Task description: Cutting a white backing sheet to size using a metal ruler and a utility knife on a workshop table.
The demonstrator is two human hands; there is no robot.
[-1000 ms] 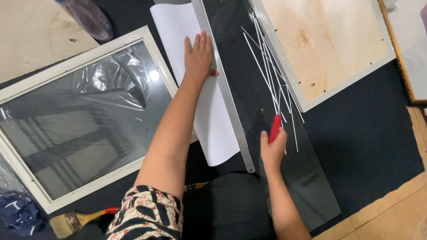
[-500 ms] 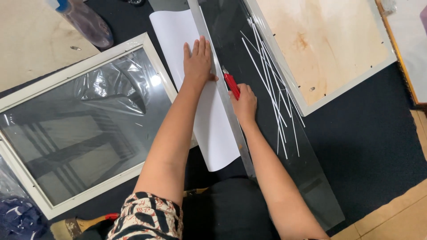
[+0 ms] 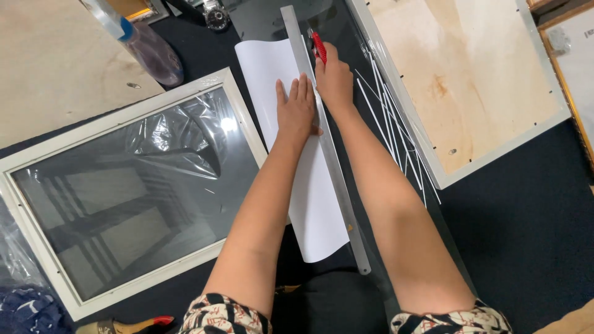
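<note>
I observe the left hand [image 3: 298,106] spread flat, fingers extended, pressing on a white rectangular paper sheet [image 3: 309,204] and the edge of a long grey metal straightedge [image 3: 328,154] lying along the sheet's right side. The right hand [image 3: 334,77] is closed around a red-handled utility knife [image 3: 318,47], set just beside the straightedge near its far end. Thin white trimmed strips [image 3: 396,133] lie on the dark glass pane [image 3: 346,25] to the right. A white picture frame wrapped in clear film [image 3: 133,185] rests at left.

white glazed frame [image 3: 241,117], plywood-backed frame [image 3: 396,93], perhaps a spray bottle [image 3: 145,46]
</note>
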